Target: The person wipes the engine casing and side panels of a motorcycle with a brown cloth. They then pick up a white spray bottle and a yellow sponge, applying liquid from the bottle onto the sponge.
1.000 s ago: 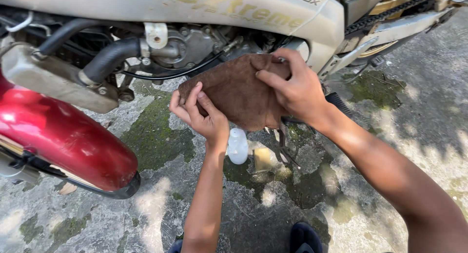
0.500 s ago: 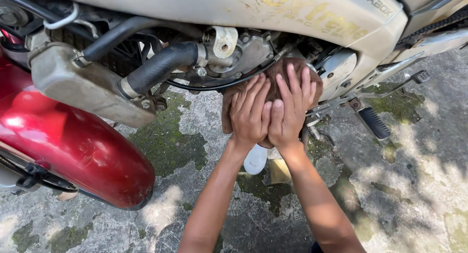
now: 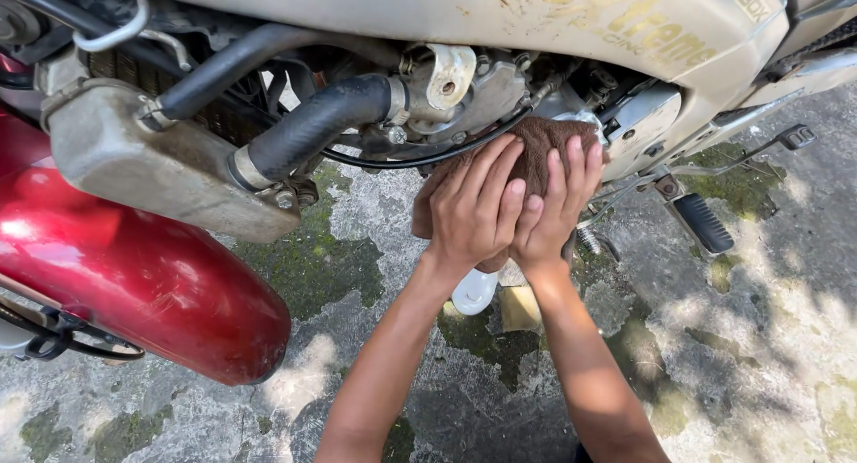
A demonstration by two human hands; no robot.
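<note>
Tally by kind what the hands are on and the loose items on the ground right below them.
Hands: 2, left hand and right hand, both pressed flat on the cloth
Brown cloth: 1, held against the motorcycle engine
White bottle: 1
Yellow sponge: 1
Total: 5

Cracked concrete ground (image 3: 759, 338) with green moss patches (image 3: 312, 266), dappled sunlight and leaf shadows, probably outdoors.
</note>
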